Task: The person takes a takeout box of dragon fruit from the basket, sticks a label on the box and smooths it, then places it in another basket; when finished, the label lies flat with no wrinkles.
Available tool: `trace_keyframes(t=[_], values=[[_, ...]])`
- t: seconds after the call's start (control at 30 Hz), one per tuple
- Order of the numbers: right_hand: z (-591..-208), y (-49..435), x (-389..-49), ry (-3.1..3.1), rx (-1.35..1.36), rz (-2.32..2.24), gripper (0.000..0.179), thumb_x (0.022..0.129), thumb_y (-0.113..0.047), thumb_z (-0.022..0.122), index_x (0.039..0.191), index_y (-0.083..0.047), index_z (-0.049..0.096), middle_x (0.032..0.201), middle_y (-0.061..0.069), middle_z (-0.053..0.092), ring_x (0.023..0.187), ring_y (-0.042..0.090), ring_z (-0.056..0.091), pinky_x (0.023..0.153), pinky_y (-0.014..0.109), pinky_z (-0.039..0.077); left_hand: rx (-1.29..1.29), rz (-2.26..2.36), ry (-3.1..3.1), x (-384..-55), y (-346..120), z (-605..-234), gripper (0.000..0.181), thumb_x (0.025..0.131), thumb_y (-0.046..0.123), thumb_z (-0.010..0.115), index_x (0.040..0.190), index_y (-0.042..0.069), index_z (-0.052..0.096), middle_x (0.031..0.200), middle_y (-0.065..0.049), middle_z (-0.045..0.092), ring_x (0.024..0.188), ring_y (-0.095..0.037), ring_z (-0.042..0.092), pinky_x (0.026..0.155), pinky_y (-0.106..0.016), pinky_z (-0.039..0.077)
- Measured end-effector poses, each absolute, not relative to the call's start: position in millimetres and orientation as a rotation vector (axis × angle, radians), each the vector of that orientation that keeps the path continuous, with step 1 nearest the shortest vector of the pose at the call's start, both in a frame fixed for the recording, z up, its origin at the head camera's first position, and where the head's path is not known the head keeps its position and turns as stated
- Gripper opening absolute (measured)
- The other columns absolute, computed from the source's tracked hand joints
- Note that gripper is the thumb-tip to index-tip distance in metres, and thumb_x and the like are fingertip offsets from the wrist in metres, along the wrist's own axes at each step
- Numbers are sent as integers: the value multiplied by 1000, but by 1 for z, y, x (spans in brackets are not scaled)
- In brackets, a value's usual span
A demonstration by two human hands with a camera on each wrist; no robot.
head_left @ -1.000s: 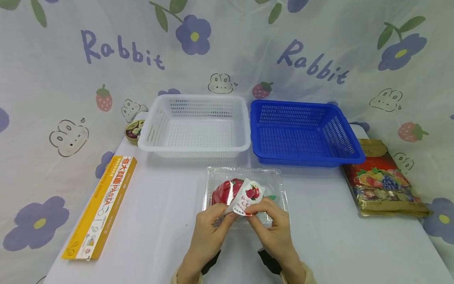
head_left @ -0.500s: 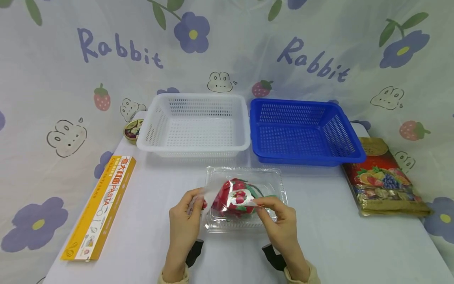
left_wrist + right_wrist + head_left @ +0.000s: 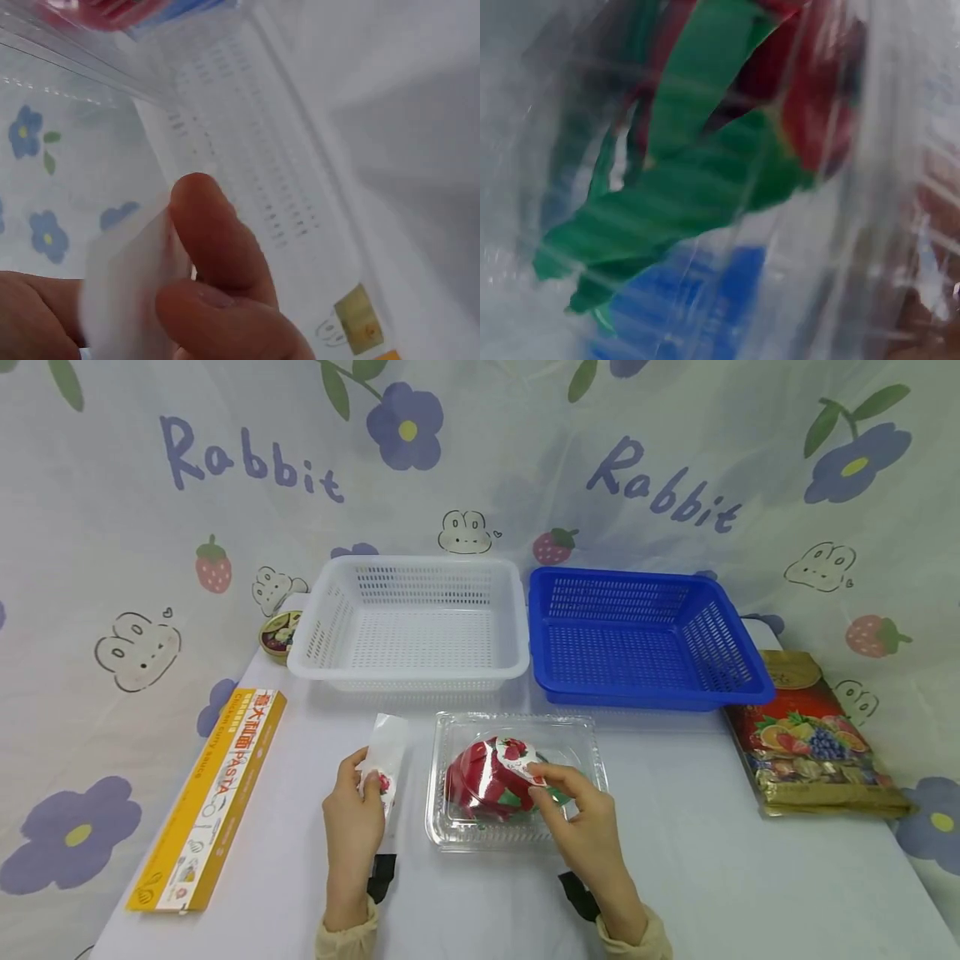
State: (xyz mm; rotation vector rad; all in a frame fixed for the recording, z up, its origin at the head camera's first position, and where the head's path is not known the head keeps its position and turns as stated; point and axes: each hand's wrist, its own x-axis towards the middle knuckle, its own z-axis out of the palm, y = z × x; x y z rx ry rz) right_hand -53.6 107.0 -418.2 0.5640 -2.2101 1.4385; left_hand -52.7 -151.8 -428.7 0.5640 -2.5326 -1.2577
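A red dragon fruit [image 3: 471, 783] with green scales lies inside a clear plastic clamshell box [image 3: 438, 833] at the table's middle. Over the box, my right hand [image 3: 585, 827] pinches a white oval sticker [image 3: 514, 755] with a fruit picture by its lower right end. Whether the sticker touches the lid I cannot tell. Left of the box, my left hand [image 3: 354, 814] grips a white strip of stickers [image 3: 388, 739] between thumb and fingers. In the left wrist view the strip [image 3: 131, 292] is blurred. The right wrist view shows the fruit's green scales [image 3: 697, 180] through clear plastic.
Behind the box stand a white basket [image 3: 408, 675] and a blue basket [image 3: 652, 700], side by side. A yellow pasta box [image 3: 206, 802] lies at the left. To the right is a red and gold package [image 3: 813, 735]. A round tin [image 3: 279, 635] sits beside the white basket.
Both hands were together on the stickers over the box. They have parted: the left hand moved left with the strip, while the right keeps one sticker above the lid.
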Motion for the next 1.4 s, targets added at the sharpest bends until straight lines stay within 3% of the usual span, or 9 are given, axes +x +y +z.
trace_keyframes(t=[0.13,0.2,0.27,0.37,0.5,0.8,0.97,1.1,1.4], values=[[-422,108,-54,-2289,593,1334,39,78,3,74,115,-7,67,110,10,69,103,18,67,91,14,50,629,-1242,-2642,-54,-159,-435,40,98,5,43,137,2,46,105,-22,68,44,-20,47,42,-27,33],[-424,109,-54,-2335,599,1264,37,82,-5,73,118,-9,66,114,10,67,107,21,64,92,21,52,649,-1213,-2687,-55,-161,-436,41,97,6,43,138,1,45,108,-21,68,46,-17,46,42,-25,32],[-425,109,-55,-2367,606,1168,32,89,-18,69,120,-11,65,118,11,65,110,25,62,89,32,55,653,-1166,-2727,-55,-161,-436,42,97,7,47,138,0,46,110,-22,67,53,-22,54,43,-28,37],[-426,109,-56,-2387,618,1055,37,97,-39,56,122,-14,65,122,15,64,112,30,61,83,47,55,603,-1051,-2779,-55,-157,-437,42,95,12,54,135,-1,50,116,-23,65,79,-36,64,56,-42,49],[-427,111,-54,-2406,628,1010,53,100,-53,38,123,-14,64,125,19,62,111,33,61,81,53,53,406,-916,-2790,-53,-144,-438,41,92,16,63,130,1,56,124,-24,60,107,-46,58,81,-57,48],[-430,117,-49,-2421,669,973,50,100,-52,38,122,-16,64,129,18,60,120,32,55,88,55,50,-140,-685,-2492,-42,-96,-424,33,84,15,72,114,5,66,123,-21,60,116,-44,54,88,-58,47],[-432,117,-49,-2409,692,956,51,101,-52,37,122,-16,65,126,18,63,122,30,55,88,55,49,-310,-634,-2563,-39,-82,-423,48,85,41,69,126,17,62,135,-21,54,129,-49,45,101,-64,39],[-433,116,-50,-2407,709,920,53,100,-53,35,122,-15,65,119,12,69,122,30,55,87,55,50,-418,-587,-2640,-36,-76,-425,62,80,55,68,134,25,58,144,-19,48,134,-53,37,102,-68,38],[-434,114,-52,-2421,688,828,59,100,-58,29,119,-16,66,109,0,74,123,31,56,86,56,51,-521,-583,-2632,-45,-77,-430,84,65,61,75,138,27,54,145,-20,47,137,-55,30,104,-64,39]])
